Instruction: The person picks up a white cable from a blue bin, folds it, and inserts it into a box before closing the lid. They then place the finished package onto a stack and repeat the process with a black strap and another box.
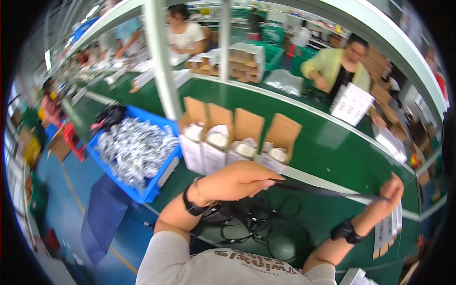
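A long black cable, somewhat blurred, is stretched taut between my hands above the green table. My left hand pinches its left end between thumb and fingers, just in front of the open boxes. Over at the right, my right hand has its fingers closed round the other end. Below and between my forearms lies a tangled heap of black cables with small connectors. Several tall white cartons stand in a row beyond my left hand, their brown flaps up and white rounded items inside.
A blue bin full of small silver packets stands left of the cartons, with black bundles on its corner. Flattened white cartons lie by my right wrist. A white post rises behind. Across the bench, a person handles a white box.
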